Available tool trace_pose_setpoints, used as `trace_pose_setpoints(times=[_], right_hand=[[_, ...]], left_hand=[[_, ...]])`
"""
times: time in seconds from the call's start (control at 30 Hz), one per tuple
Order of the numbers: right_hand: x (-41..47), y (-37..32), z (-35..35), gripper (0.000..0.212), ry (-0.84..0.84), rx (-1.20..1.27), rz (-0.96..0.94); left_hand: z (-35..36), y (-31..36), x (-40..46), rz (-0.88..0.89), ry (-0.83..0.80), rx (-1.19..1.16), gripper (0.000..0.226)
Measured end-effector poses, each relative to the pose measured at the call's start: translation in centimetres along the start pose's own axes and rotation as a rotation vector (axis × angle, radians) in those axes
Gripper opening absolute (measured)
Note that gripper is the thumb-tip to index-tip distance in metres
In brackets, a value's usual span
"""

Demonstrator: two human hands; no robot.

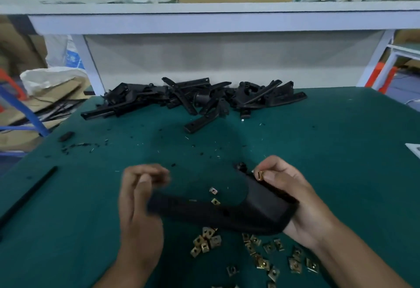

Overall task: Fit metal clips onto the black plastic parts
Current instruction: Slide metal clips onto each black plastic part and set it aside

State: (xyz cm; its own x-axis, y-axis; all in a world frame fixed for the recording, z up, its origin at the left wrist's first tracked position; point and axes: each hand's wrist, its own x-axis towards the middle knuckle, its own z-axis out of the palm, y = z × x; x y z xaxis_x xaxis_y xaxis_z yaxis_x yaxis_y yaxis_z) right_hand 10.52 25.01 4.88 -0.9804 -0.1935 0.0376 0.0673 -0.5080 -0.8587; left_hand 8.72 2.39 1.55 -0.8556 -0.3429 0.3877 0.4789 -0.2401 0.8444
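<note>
The left hand [142,199], blurred, has curled fingers at the narrow end of the black plastic part [227,210]; its grip cannot be confirmed. The right hand [295,199] grasps the wide end and pinches one metal clip [260,175]. Loose clips [261,256] litter the desk [341,151]; the unfitted pile [193,96] suggests most work remains.
</note>
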Motion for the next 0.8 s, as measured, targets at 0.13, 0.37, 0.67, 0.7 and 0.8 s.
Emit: trace_pose_setpoints(times=[0.13,0.37,0.67,0.7,0.8], right_hand=[[-0.2,-0.2,-0.2,0.01,-0.398,0.038,0.159],[-0.3,0.1,0.4,0.008,-0.204,-0.132,0.158],[-0.4,-0.6,0.8,0.023,-0.088,-0.14,-0.077],[-0.3,-0.5,0.8,0.03,-0.054,-0.17,-0.114],[-0.5,0.1,1.2,0.042,0.108,-0.328,-0.219]], left_hand=[[0.3,0.5,0.1,-0.535,-0.346,-0.212,0.02],[0.9,1.6,-1.5,-0.765,-0.788,-0.06,0.088],[0.1,5.4,1.1,-0.245,-0.737,0.569,0.019],[-0.2,5.6,1.4,-0.123,-0.692,0.662,0.017],[-0.7,4.9,1.4,0.187,-0.678,0.967,0.018]])
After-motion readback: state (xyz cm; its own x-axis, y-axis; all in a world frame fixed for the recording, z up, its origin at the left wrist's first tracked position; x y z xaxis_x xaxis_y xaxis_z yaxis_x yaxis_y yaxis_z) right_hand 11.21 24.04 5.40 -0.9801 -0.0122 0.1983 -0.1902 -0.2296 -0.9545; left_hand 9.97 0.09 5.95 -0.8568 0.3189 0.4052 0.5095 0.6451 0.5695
